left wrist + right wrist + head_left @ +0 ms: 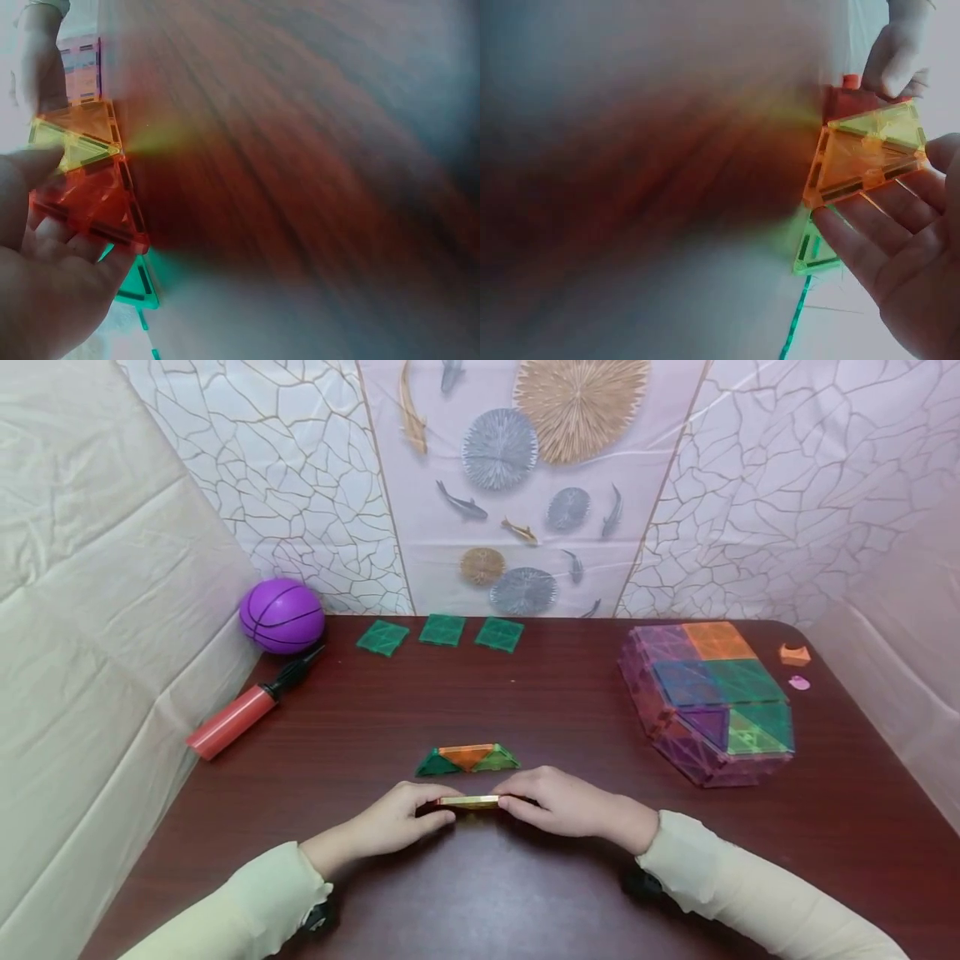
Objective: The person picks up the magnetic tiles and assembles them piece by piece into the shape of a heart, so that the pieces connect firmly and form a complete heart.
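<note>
Both hands hold a flat strip of see-through triangular magnetic tiles (472, 802) upright, close above the table. My left hand (397, 818) pinches the end with the red triangle tile (90, 199), thumb on the near side and fingers behind. At the other end, my right hand (558, 803) pinches the orange triangle tile (866, 159) the same way. Between these two sits a yellow triangle tile (71, 152). Just behind the hands stands a similar strip of dark green, orange and light green triangle tiles (468, 758), leaning back.
A large multicoloured magnetic-tile structure (708, 702) stands at the right, with a small orange piece (794, 655) and a pink piece (799, 682) beyond it. Three green square tiles (442, 629) lie at the back. At left are a purple ball (282, 615) and a red hand pump (234, 721).
</note>
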Demonstrator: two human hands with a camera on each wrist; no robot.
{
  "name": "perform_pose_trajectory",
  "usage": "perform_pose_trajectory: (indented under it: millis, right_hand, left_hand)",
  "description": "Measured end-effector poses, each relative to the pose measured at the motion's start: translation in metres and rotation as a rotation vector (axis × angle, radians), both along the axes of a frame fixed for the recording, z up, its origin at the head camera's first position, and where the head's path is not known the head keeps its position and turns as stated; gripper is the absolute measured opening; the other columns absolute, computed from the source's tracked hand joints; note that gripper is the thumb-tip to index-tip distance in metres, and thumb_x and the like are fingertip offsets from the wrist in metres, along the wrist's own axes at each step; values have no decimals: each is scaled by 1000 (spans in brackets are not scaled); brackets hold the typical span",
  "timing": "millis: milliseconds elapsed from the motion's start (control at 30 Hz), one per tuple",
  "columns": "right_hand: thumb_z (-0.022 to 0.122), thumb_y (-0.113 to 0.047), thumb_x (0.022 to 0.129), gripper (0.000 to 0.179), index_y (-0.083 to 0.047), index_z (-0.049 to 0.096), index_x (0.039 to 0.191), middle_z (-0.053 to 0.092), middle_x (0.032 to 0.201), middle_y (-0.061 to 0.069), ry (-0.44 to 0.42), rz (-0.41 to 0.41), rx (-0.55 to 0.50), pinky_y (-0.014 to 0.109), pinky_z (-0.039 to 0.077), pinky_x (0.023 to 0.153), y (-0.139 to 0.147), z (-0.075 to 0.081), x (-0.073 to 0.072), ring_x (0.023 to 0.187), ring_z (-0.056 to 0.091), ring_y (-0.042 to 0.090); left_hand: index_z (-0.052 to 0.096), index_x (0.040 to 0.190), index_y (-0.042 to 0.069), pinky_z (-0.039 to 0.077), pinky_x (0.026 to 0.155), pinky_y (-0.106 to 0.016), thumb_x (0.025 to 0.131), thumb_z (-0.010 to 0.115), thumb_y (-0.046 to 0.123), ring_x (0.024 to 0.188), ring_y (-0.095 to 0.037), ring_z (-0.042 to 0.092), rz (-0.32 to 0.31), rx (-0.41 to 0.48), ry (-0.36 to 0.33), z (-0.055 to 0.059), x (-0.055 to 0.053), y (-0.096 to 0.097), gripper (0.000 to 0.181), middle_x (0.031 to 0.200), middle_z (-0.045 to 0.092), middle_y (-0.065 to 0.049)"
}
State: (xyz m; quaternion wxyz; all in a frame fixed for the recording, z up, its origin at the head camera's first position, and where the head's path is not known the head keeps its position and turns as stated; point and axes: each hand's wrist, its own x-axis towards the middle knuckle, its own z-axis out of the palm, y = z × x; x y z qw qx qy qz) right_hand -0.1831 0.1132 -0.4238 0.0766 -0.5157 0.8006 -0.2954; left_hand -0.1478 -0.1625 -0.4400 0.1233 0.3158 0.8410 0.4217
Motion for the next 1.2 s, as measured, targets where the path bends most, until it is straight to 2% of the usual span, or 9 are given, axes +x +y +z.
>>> perform_pose_trajectory:
  millis: [167,267,333,500,600,733,933,1033,1200]
  right_hand:
    - [61,-17,94,17,-7,72,103,72,94,0,133,-52,-203,25,54,77,-2,7,-21,87,66,7]
    - [66,-9,88,9,-5,72,94,71,87,1,203,-181,-351,29,55,76,-1,12,-47,81,67,12]
    - [66,-8,88,9,-4,72,94,71,87,4,190,-302,-375,35,55,77,0,14,-69,82,66,16]
    - [64,-17,91,24,0,68,108,68,106,13,64,-530,-230,47,48,90,-3,11,-125,102,62,27]
    - [63,-24,93,40,1,60,123,60,125,17,-13,-570,-85,46,42,101,-7,3,-151,119,54,31]
    - [58,-31,96,58,1,43,142,42,146,20,-101,-567,89,48,31,111,-11,-6,-174,135,38,33]
    - [52,-36,98,70,-4,23,152,19,158,19,-183,-551,244,50,19,116,-15,-11,-188,146,14,35]
    - [51,-39,98,72,-5,21,153,18,158,19,-204,-540,312,52,17,116,-17,-10,-190,147,8,36]
    - [56,-39,96,73,-4,25,152,25,156,21,-189,-525,357,52,20,115,-15,-5,-182,145,16,37]
  left_hand:
    - [70,112,8,46,66,-20,94,63,12,74,-1,52,55,31,32,1,1,1,20,94,70,-3]
    - [70,110,8,46,66,-19,94,63,12,74,-1,52,63,29,32,1,0,-1,19,94,71,-3]
    - [71,110,8,46,66,-19,94,63,12,74,-2,52,62,33,30,2,0,-2,18,93,70,-3]
    - [70,109,8,44,63,-19,95,62,14,70,-1,50,54,33,19,1,-2,-4,17,89,70,-3]
    - [70,107,8,43,61,-19,95,61,14,68,-1,49,53,22,13,1,-2,-4,16,87,70,-2]
    - [70,105,9,43,61,-18,95,62,15,68,0,48,46,10,23,0,-4,-3,15,86,69,0]
    - [70,104,9,42,61,-17,95,62,15,67,0,47,38,-1,25,0,-6,-1,14,85,68,0]
    - [70,103,9,42,61,-18,95,62,14,67,0,48,42,3,19,0,-6,-1,13,84,68,1]
    - [70,103,9,43,62,-18,95,61,16,68,-1,49,47,7,15,0,-7,-3,13,84,68,0]
